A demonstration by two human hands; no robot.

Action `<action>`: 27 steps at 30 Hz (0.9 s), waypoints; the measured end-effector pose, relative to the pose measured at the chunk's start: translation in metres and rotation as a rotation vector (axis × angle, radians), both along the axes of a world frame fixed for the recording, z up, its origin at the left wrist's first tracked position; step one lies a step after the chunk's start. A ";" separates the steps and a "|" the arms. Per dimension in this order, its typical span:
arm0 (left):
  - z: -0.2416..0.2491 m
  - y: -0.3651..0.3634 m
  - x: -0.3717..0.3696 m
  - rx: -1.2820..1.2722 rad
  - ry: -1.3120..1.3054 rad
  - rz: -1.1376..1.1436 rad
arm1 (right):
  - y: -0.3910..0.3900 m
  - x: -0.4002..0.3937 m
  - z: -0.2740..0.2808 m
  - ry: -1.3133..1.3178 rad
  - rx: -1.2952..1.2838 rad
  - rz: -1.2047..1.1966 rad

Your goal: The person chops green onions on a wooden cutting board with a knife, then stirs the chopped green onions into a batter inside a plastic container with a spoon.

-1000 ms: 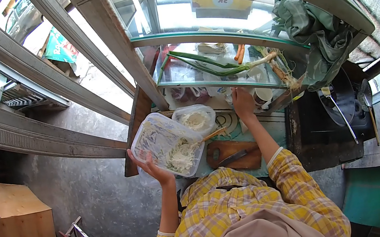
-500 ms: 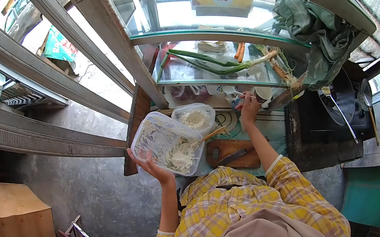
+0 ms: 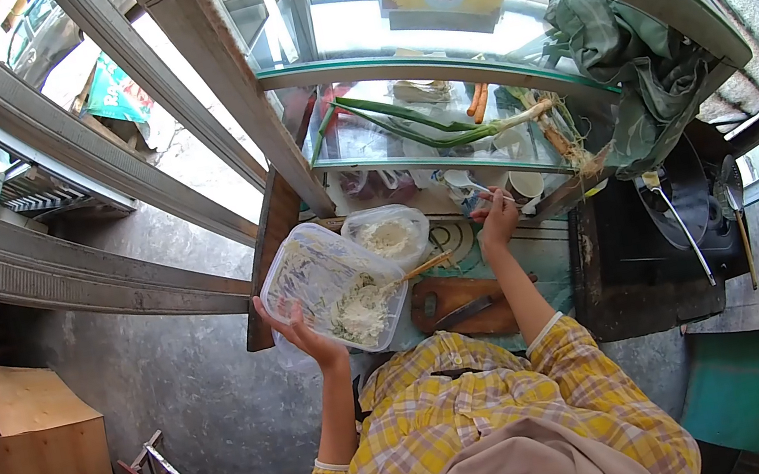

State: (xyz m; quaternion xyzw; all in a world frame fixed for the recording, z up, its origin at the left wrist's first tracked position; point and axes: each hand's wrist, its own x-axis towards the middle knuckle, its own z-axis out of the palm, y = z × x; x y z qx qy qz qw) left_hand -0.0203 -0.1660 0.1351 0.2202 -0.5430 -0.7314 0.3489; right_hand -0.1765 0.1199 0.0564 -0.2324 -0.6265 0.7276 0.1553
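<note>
My left hand (image 3: 301,335) grips the near left edge of a clear plastic container (image 3: 309,268), tilted, with white flour and green bits (image 3: 360,314) in its lower right part. A wooden utensil (image 3: 427,265) rests over that container's right rim. Just behind it stands a smaller tub of flour (image 3: 390,237). To the right, my right hand (image 3: 497,219) is closed around the handle of a white spoon (image 3: 460,180). A white cup (image 3: 526,184) stands beside these fingers. Nearer my body lies a wooden cutting board (image 3: 501,315) with a knife (image 3: 466,310) on it.
Above the hands is a glass shelf (image 3: 447,159) with green onions (image 3: 411,128) and carrots (image 3: 478,103). A grey-green cloth (image 3: 608,34) hangs at its right. On the right, a black stove (image 3: 610,277) holds a pan (image 3: 677,205) with utensils.
The white spoon has come up beside the cup, its bowl now showing to the left of my right hand. My left hand and the container have hardly moved.
</note>
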 end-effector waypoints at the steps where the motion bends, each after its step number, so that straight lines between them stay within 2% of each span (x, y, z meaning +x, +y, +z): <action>1: 0.001 0.000 0.000 0.006 0.001 0.000 | 0.000 0.000 -0.001 0.014 0.000 -0.011; 10: 0.001 0.000 -0.001 -0.011 -0.014 0.003 | -0.001 0.004 0.005 -0.007 0.057 0.021; 19: -0.001 -0.001 0.000 0.007 -0.003 -0.006 | 0.005 0.022 0.009 0.132 0.018 0.000; 27: 0.000 0.003 -0.002 0.044 0.011 -0.002 | -0.011 0.107 0.115 0.170 -0.157 0.147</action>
